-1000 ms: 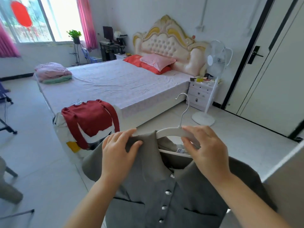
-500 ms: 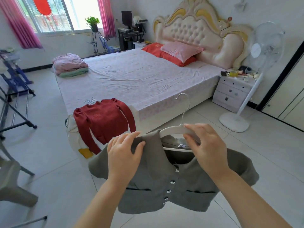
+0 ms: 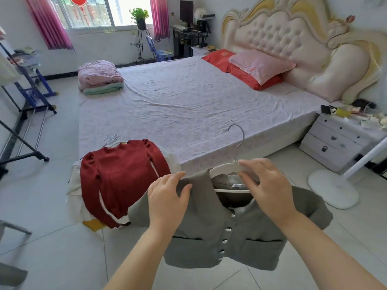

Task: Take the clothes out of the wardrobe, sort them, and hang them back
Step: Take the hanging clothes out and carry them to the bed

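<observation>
Head view. A grey jacket [image 3: 230,237] on a white hanger [image 3: 225,167] is held in the air above the tiled floor, just in front of the near edge of the bed [image 3: 188,101]. The hanger's long axis runs left to right across the view. Its metal hook [image 3: 238,132] points up and away, towards the bed. The jacket's front is turned to the camera, collar uppermost and hem lowest, with a row of silver buttons [image 3: 225,240] running down the middle.

The left hand [image 3: 167,197] is clamped on the jacket's left shoulder beside the collar, the cloth pinched between thumb and fingers. The right hand [image 3: 266,185] is closed over the hanger's right arm, fingers curled across it next to the hook's stem.

A small white label [image 3: 236,185] is seen inside the collar; its print is too small to be read. A mark is visible on the red pillow [image 3: 222,57] at the headboard but cannot be read.

A red sweater [image 3: 119,174] is laid on the bed's near left corner over pale garments, neck towards the far side of the bed and hem hanging over the edge. Folded bedding [image 3: 98,77] is noted at the far left corner. A white nightstand [image 3: 339,139] and a fan base [image 3: 333,189] stand to the right of the bed.
</observation>
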A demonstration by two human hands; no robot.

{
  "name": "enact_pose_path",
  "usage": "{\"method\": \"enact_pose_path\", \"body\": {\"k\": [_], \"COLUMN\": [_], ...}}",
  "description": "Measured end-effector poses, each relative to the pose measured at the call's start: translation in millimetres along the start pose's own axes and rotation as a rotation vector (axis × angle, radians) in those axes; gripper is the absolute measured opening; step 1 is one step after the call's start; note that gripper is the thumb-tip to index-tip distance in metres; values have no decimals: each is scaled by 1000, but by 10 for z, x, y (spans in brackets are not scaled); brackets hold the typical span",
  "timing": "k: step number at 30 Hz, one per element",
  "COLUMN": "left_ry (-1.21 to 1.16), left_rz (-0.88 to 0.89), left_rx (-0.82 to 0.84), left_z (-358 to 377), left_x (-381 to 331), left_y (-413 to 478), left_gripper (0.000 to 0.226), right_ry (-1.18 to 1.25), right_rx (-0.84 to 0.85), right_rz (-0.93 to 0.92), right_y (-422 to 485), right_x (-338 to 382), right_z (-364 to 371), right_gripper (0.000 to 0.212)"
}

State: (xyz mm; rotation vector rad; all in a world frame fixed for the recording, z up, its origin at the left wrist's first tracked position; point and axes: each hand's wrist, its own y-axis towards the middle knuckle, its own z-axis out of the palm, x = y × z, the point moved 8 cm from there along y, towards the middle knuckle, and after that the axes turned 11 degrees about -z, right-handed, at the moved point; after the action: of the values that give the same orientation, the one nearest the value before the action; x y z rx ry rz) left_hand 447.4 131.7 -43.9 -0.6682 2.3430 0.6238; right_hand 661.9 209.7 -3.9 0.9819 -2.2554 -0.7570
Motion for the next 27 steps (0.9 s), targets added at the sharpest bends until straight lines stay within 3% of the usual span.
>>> {"method": "enact_pose_path", "body": {"k": [18,27], "left_ry": [-28,35], "left_rz": [-144,-334], "left_rx": [214,194], "left_z": [2124,3193], "left_x": [190,664], "left_y": [3526,5163], "left_gripper": [32,31], "right_ry": [90,300], "right_rx": [193,364], "right_rz": [92,151], "right_y": [2581,3721], "right_x": [-2414,-3690], "right_z": [2354,4157], "right_gripper": [29,27]}}
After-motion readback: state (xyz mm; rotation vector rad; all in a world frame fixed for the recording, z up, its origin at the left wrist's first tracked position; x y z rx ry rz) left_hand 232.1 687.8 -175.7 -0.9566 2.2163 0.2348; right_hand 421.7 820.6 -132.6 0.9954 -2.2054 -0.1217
